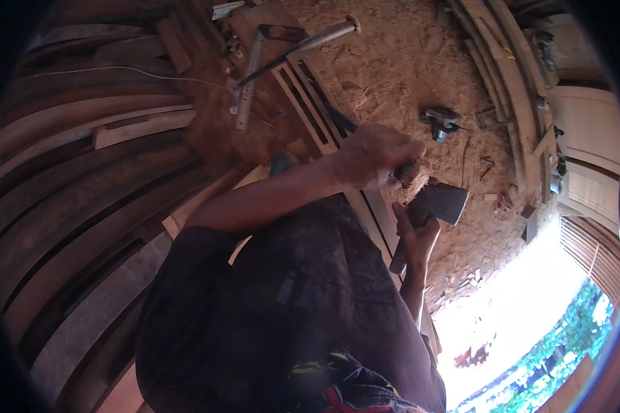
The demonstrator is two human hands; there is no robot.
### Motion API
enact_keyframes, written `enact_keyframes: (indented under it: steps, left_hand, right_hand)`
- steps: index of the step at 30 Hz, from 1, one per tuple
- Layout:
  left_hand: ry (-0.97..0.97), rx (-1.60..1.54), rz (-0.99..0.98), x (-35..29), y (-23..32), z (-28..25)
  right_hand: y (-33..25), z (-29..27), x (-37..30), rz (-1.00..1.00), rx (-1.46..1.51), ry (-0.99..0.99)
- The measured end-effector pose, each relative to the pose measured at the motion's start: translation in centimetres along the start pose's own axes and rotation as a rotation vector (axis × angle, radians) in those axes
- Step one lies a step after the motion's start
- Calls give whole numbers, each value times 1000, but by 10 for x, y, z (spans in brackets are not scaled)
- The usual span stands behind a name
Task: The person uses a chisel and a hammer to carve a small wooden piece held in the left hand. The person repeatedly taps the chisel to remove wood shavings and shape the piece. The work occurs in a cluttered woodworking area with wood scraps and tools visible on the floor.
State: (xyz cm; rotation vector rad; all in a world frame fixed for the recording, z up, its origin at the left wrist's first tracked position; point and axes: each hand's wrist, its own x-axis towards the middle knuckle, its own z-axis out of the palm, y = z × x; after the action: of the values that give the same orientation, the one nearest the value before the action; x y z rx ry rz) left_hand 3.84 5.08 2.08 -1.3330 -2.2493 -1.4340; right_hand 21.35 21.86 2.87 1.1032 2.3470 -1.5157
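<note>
Our left fingers point(401, 146) hold the chisel point(413, 179) tight. Our right fingers point(428, 235) hold the hatchet point(442, 202), just below the left ones. We seem to be tapping; the next tap calls for a still chisel. The slotted wood point(302, 102) lies ahead of our left fingers. Beyond, a long chisel point(327, 35) crosses the square point(250, 81) and might block us.
</note>
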Motion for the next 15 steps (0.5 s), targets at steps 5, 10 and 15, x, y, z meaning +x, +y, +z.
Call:
enact_keyframes:
  steps: [5, 10, 15]
  left_hand:
    - [38, -73, -58, -4, -6, -2]
    - [57, -71, -100, 0, -2, -14]
    - [59, -41, -127, -11, -6, -13]
  right_hand:
    - [-24, -5, -7, -269, 29, 221]
    - [-47, -6, 1, -754, -99, 118]
    - [-101, -13, -19, -855, -224, 229]
